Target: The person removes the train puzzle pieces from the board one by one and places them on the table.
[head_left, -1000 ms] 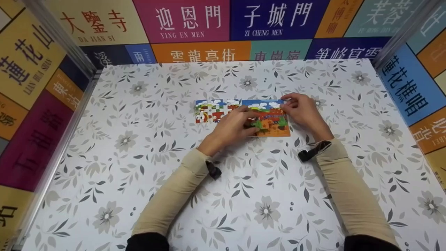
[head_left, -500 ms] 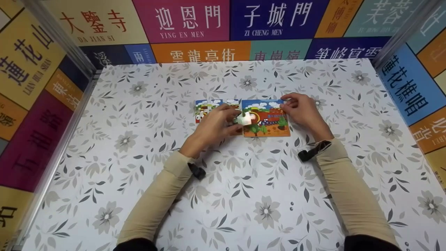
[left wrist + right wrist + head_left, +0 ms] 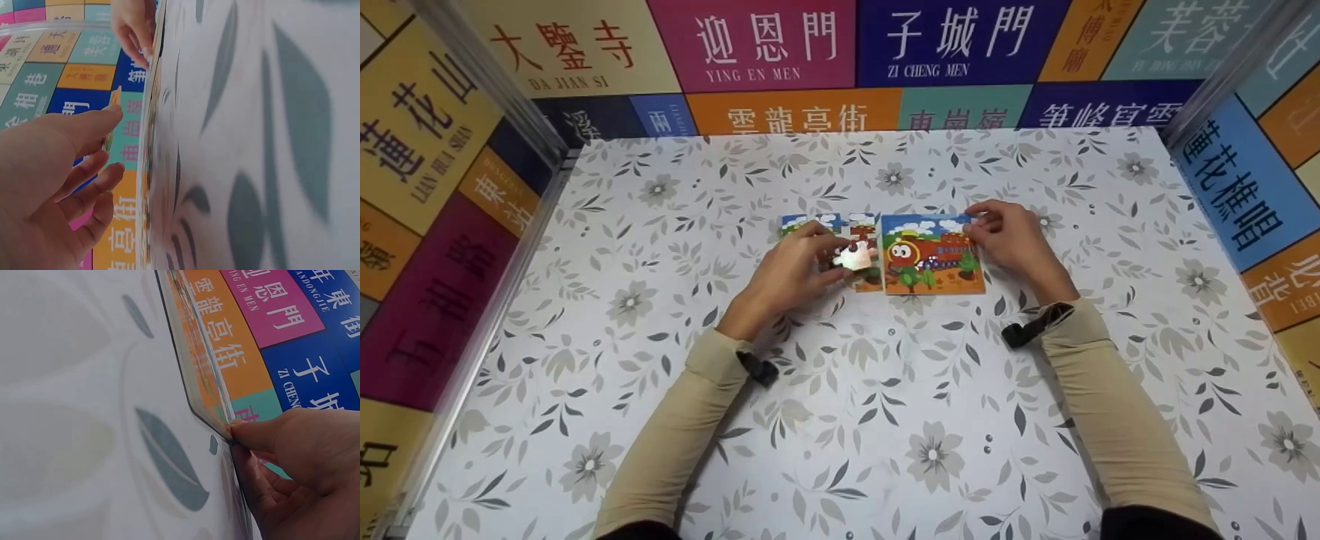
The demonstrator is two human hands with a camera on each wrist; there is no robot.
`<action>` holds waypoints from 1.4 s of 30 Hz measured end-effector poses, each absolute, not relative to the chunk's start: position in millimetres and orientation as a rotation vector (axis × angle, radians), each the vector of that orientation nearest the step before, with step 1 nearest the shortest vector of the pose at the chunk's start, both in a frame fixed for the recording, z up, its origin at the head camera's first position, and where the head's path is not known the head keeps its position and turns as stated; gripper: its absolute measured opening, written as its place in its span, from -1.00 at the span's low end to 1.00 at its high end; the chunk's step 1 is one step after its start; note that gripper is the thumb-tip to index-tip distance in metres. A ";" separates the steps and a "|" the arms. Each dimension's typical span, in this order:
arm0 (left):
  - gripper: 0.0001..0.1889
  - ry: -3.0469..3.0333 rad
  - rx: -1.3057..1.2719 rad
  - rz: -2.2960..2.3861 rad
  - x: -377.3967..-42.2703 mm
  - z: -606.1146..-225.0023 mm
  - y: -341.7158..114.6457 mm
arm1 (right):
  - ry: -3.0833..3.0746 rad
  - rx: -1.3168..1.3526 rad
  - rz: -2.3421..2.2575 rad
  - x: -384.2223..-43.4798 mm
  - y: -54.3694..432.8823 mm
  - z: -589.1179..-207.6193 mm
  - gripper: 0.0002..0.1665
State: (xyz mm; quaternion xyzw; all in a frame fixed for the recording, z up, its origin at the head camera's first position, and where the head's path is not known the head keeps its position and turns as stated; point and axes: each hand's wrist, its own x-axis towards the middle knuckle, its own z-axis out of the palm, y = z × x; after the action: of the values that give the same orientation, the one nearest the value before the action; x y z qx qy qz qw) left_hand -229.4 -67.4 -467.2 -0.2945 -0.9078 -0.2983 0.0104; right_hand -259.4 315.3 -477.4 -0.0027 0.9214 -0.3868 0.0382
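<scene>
In the head view my left hand (image 3: 791,270) pinches a jigsaw piece (image 3: 856,257) between thumb and fingers, above the puzzle's left part. Only a thin edge of that piece shows past the thumb in the left wrist view. Right of it lies a picture card (image 3: 934,259) with a red cartoon train, cacti and clouds. My right hand (image 3: 1006,236) holds the card's right edge near the upper corner; in the right wrist view, thumb and forefinger meet at a corner (image 3: 225,433). A partly filled jigsaw (image 3: 864,222) sits left of the card, largely covered by my left hand.
A white tablecloth (image 3: 840,420) with grey flowers and leaves covers the table. Panels with large Chinese characters (image 3: 769,41) stand behind it and on both sides. A black wrist camera (image 3: 761,369) is strapped at the left sleeve, another at the right (image 3: 1020,334).
My left hand has moved left off the picture card, keeping the jigsaw piece pinched, so the train's face now shows. My right hand has stayed at the card's edge.
</scene>
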 end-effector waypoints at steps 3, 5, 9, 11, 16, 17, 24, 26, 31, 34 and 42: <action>-0.52 -2.844 -0.925 -0.939 -230.4 -468.2 -74.6 | 2.828 -0.005 -1.186 -259.7 315.6 -478.1 -0.55; -0.51 -2.859 -0.930 -0.948 -230.9 -468.7 -79.3 | 2.826 -0.008 -1.191 -259.5 315.7 -478.2 -0.55; -0.48 -2.892 -0.967 -0.974 -232.6 -470.4 -87.8 | 2.841 -0.021 -1.194 -258.6 316.5 -478.8 -0.56; -0.47 -2.899 -0.996 -0.986 -234.1 -470.8 -91.4 | 2.857 -0.040 -1.194 -258.1 316.9 -479.0 -0.56; -0.50 -2.888 -1.087 -1.009 -238.2 -471.8 -97.4 | 2.877 -0.065 -1.196 -257.4 317.4 -479.3 -0.56; -0.51 -2.887 -1.105 -1.013 -238.9 -472.1 -98.1 | 2.875 -0.060 -1.195 -257.5 317.7 -479.4 -0.56; -0.55 -2.895 -1.159 -1.015 -241.2 -474.3 -101.4 | 2.869 -0.057 -1.197 -257.5 318.4 -479.8 -0.57; -0.54 -2.909 -1.152 -1.020 -241.0 -474.4 -102.1 | 2.867 -0.061 -1.202 -257.6 318.2 -479.9 -0.56; -0.54 -2.938 -1.141 -1.028 -240.2 -474.1 -103.2 | 2.849 -0.039 -1.201 -258.7 317.7 -480.0 -0.55; -0.56 -2.945 -1.140 -1.038 -240.5 -473.6 -104.0 | 2.837 -0.024 -1.194 -259.6 317.7 -479.5 -0.54; -0.61 -2.945 -1.135 -1.083 -240.3 -473.3 -107.4 | 2.848 -0.024 -1.172 -259.7 317.4 -478.8 -0.55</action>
State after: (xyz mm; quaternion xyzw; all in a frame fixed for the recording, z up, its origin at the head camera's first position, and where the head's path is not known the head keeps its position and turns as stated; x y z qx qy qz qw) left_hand -240.3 -107.4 -473.3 -0.3386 -0.8784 -0.3229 -0.0973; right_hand -259.7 317.4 -478.8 -0.0077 0.9243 -0.3804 0.0308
